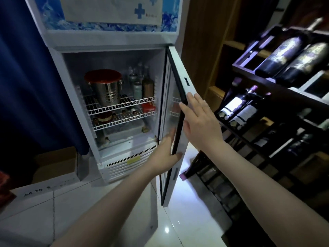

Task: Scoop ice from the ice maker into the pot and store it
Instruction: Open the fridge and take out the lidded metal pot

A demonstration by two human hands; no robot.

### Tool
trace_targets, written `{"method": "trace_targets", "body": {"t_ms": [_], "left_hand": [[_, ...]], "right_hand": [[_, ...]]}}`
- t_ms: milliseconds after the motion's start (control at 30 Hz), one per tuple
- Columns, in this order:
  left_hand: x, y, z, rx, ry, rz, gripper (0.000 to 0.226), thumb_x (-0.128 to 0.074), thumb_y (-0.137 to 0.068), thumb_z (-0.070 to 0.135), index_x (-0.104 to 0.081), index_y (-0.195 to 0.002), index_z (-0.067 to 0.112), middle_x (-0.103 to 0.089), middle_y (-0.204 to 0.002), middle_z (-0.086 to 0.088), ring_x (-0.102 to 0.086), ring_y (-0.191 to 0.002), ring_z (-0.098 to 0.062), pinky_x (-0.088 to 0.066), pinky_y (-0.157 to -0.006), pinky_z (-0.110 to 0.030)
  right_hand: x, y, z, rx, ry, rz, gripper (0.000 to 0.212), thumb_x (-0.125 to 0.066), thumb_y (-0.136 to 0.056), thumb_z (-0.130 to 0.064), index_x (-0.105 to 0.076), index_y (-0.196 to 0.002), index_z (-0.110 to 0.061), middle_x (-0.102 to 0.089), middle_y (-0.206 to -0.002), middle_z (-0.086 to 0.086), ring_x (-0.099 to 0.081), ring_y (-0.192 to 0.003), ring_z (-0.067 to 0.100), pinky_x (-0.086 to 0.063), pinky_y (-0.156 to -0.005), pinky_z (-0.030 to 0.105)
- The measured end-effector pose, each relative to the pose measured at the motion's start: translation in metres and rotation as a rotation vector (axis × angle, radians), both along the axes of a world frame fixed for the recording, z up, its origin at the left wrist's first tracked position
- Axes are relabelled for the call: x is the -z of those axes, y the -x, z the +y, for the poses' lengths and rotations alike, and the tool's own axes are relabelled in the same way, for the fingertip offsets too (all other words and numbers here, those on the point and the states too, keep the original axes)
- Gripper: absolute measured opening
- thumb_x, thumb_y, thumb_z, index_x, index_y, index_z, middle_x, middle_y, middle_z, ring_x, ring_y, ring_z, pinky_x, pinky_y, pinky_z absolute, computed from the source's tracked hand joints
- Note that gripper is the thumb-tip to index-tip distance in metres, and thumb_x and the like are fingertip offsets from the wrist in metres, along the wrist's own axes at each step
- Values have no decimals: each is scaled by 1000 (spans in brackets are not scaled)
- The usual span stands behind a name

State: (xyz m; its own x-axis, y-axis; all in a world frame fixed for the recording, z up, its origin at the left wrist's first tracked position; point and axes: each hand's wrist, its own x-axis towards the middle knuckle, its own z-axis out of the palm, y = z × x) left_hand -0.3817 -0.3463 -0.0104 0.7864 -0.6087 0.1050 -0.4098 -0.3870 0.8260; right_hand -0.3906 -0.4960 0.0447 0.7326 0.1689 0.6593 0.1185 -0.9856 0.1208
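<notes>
The left hand [166,152] is gripping the free edge of the door [185,68] low down, its fingers lying along the inner face and its thumb hooking round the dark rim. The right hand [201,122] is resting higher up on the same edge, fingers straight and slightly spread, its fingertips [183,105] touching the rim from the outer side and holding nothing. The two hands are sitting apart, one above the other, with the door between them.

The door is standing wide open on the fridge [110,43]. The pot [107,93], shiny steel with a red lid [103,77], is standing upright on the top wire shelf [124,104] inside, at the left of the compartment. It is sitting well apart from both hands, up and to their left, and neither hand is touching it. Several bottles [142,84] are standing just beside it on the right of the same shelf.

A rack [267,73] of lying wine bottles is filling the right side, and a blue curtain [26,86] is hanging to the fridge's left.
</notes>
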Motion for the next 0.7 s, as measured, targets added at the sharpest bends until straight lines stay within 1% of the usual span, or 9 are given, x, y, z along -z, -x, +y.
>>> {"method": "trace_targets", "body": {"t_ms": [33,100,200,300,333,433,533,600,700], "left_hand": [[1,1,1,-4,-26,18,81,-57,-91,24,-2,-150,32,-8,-156,14,-13,-141,-3,-13,-102,-10],[3,3,5,-15,-14,65,82,-57,-92,28,0,-151,32,-8,-158,10,-15,-143,-9,-16,-104,-18],[3,5,19,-30,37,116,78,-55,-94,26,-2,-151,33,-10,-158,12,-13,-144,-7,-16,-107,-21],[5,3,34,-62,54,120,76,-55,-94,26,-6,-151,34,-14,-157,13,-17,-143,-7,-20,-110,-25],[6,0,39,-78,54,119,75,-55,-94,26,-7,-151,35,-17,-156,13,-20,-142,-7,-23,-109,-25],[9,-7,56,-122,39,118,68,-54,-94,29,-15,-149,37,-27,-151,14,-33,-133,-5,-32,-97,-14],[12,-18,77,-160,30,122,64,-54,-94,31,-21,-148,36,-30,-151,12,-32,-136,-8,-31,-107,-27],[11,-26,93,-199,61,156,61,-55,-93,28,-26,-147,35,-34,-149,12,-33,-136,-8,-32,-110,-33],[11,-42,117,-265,67,162,53,-55,-94,26,-35,-143,34,-41,-145,11,-37,-134,-8,-32,-111,-37]], "right_hand": [[-1,4,-4,23,-34,33,48,-66,-84,-10,-55,-131,-5,-44,-144,21,-36,-137,38,-30,-112,46],[-3,11,-12,62,-101,85,50,-63,-87,-14,-52,-134,-6,-40,-147,20,-31,-140,36,-28,-113,44],[-8,15,-20,112,-156,138,52,-57,-90,-21,-47,-139,-9,-35,-151,17,-25,-143,34,-23,-116,46],[-9,16,-20,88,-123,150,51,-54,-91,-22,-47,-139,-10,-37,-150,15,-24,-143,33,-15,-117,47],[-7,16,-17,70,-101,157,50,-54,-90,-22,-47,-139,-11,-38,-150,14,-25,-143,33,-14,-117,47],[0,10,-1,18,-93,216,51,-55,-91,-22,-46,-140,-14,-35,-152,11,-19,-145,30,-9,-118,43],[6,-1,16,-20,-132,284,52,-51,-94,-25,-40,-144,-17,-27,-156,7,-10,-148,25,-1,-117,37],[11,-12,27,-47,-164,350,53,-47,-96,-27,-34,-147,-19,-22,-158,2,-5,-148,20,3,-116,32],[18,-33,44,-95,-261,451,54,-45,-97,-31,-32,-148,-20,-25,-157,-2,-8,-148,17,-2,-117,29]]}}
